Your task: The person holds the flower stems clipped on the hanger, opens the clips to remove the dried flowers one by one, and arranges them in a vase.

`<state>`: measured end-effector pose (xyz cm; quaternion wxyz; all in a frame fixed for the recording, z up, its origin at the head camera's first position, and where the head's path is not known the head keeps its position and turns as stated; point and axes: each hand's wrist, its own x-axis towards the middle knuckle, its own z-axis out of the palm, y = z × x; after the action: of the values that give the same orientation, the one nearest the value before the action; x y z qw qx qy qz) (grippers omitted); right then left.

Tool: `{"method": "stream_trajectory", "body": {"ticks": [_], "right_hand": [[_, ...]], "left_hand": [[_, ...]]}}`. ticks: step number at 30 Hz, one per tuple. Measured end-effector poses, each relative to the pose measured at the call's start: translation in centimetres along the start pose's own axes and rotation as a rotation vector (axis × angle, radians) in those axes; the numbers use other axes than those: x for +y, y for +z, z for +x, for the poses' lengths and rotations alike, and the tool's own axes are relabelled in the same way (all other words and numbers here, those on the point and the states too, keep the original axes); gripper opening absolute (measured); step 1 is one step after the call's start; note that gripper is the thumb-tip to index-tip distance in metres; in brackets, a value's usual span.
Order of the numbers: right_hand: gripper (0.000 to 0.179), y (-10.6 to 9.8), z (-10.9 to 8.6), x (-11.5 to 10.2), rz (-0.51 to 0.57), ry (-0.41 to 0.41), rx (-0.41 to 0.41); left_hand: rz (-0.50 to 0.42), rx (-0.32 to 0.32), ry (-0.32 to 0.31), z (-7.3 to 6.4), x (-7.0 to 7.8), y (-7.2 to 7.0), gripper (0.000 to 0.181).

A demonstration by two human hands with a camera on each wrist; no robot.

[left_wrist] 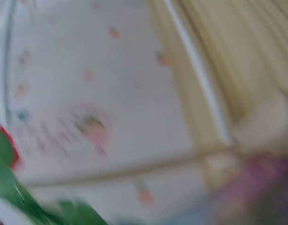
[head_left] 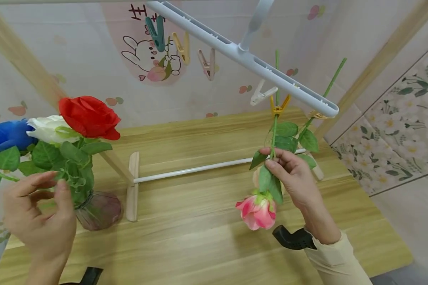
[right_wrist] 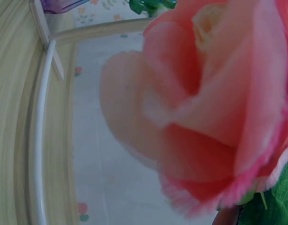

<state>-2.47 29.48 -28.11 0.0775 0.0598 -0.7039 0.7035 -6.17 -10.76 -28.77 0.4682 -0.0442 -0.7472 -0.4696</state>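
Note:
My right hand (head_left: 294, 174) pinches the green stem of a pink rose (head_left: 257, 211) between thumb and fingers. The rose hangs head down, its upper stem in a yellow clothespin (head_left: 279, 106) beneath the white hanger (head_left: 232, 45). Its pink petals fill much of the right wrist view. My left hand (head_left: 44, 213) is raised beside the ribbed vase (head_left: 101, 209), fingers loosely bent, with a gap between thumb and index finger; their tips overlap the leaves. A red rose (head_left: 89, 116), a white rose (head_left: 51, 128) and a blue rose (head_left: 10, 134) stand above the vase.
Another stem hangs from a clip at the hanger's right end, its flower mostly hidden behind the right hand. Teal (head_left: 157, 33), cream-yellow (head_left: 182, 48), pale pink (head_left: 207, 64) and white clothespins (head_left: 263, 93) hang along the bar. A white rod (head_left: 199, 169) joins the wooden stand's feet.

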Motion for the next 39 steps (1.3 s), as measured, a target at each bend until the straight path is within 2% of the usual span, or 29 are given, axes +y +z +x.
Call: {"method": "stream_trajectory", "body": {"ticks": [2,3,4,6,9,10,12,15,17,20,24,27,29,32,35,39], "right_hand": [[0.026,0.1,-0.1,-0.1,-0.031,0.007,0.016],[0.025,0.2,-0.2,-0.1,-0.042,0.012,0.022],[0.025,0.2,-0.2,-0.1,-0.052,0.015,0.027],[0.024,0.5,-0.3,-0.1,-0.055,0.020,0.025],[0.024,1.0,-0.2,-0.1,-0.050,0.031,0.004],[0.023,1.0,-0.2,-0.1,-0.053,0.038,-0.003],[0.023,1.1,-0.2,-0.1,-0.059,0.054,-0.017],[0.022,1.3,-0.3,-0.1,-0.049,0.068,-0.033],[0.022,1.3,-0.4,-0.2,-0.022,0.075,-0.043],[0.023,1.3,-0.5,-0.3,0.009,0.077,-0.057],[0.023,1.3,-0.6,-0.4,0.003,0.069,-0.066],[0.023,1.5,-0.7,-0.5,-0.008,0.065,-0.071],[0.023,1.5,-0.8,-0.5,-0.010,0.062,-0.075],[0.023,1.6,-0.9,-0.5,-0.008,0.051,-0.078],[0.023,1.6,-0.9,-0.5,-0.003,0.037,-0.082],[0.023,1.6,-0.9,-0.5,0.006,0.036,-0.088]], "left_hand": [[-0.171,-0.086,0.055,0.0,1.4,1.4,0.020],[-0.255,-0.157,0.053,-0.1,2.0,2.2,0.018],[-0.351,-0.250,0.022,-0.3,2.6,3.0,0.017],[-0.489,-0.458,-0.101,-0.9,3.5,4.7,0.016],[-0.625,-0.757,-0.380,-1.7,5.1,8.1,0.018],[-0.650,-0.835,-0.460,-2.0,5.7,9.5,0.020],[-0.663,-0.976,-0.567,-2.2,7.0,12.3,0.024],[-0.708,-1.110,-0.652,-2.4,8.7,16.3,0.030],[-0.742,-1.170,-0.705,-2.5,9.7,18.5,0.032],[-0.787,-1.227,-0.784,-2.7,10.7,21.2,0.034],[-0.876,-1.239,-0.957,-2.8,11.7,23.7,0.036],[-0.956,-1.246,-1.064,-2.7,12.0,24.8,0.038],[-1.008,-1.262,-1.106,-2.6,12.1,25.3,0.039],[-1.088,-1.286,-1.145,-2.6,12.2,25.8,0.043],[-1.156,-1.277,-1.193,-2.7,12.3,26.0,0.046],[-1.228,-1.274,-1.212,-2.8,12.3,26.1,0.047]]}}
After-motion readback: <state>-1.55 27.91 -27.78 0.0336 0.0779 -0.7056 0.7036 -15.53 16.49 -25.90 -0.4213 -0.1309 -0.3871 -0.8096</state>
